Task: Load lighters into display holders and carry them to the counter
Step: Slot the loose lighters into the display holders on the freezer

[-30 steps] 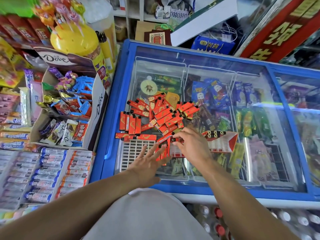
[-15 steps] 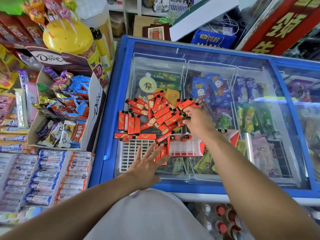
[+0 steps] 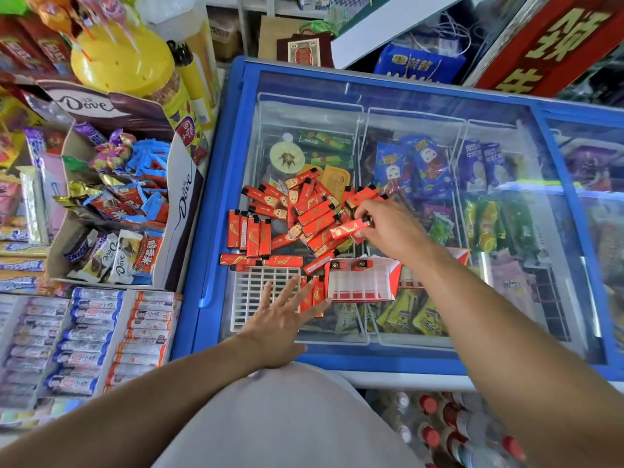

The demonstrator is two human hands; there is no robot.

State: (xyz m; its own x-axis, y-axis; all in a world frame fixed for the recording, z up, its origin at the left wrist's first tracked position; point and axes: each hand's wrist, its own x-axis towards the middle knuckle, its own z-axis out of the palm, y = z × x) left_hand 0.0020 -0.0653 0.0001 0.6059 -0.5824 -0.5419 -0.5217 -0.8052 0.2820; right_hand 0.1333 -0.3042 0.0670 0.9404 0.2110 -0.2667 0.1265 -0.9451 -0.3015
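Left hand lies spread flat on our white grid holder, steadying it, we judge. Beyond, our right hand pinches one red lighter from the loose pile atop the freezer lid, ready for loading.

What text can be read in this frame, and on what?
"Dove": brown flap of the candy box.
"Dove": white side of that box.
"Dove": wrapped bar in the box.
Red sign: large gold Chinese characters, cut off.
Lighters, freezer packs, candy rolls: print too small or blurred.
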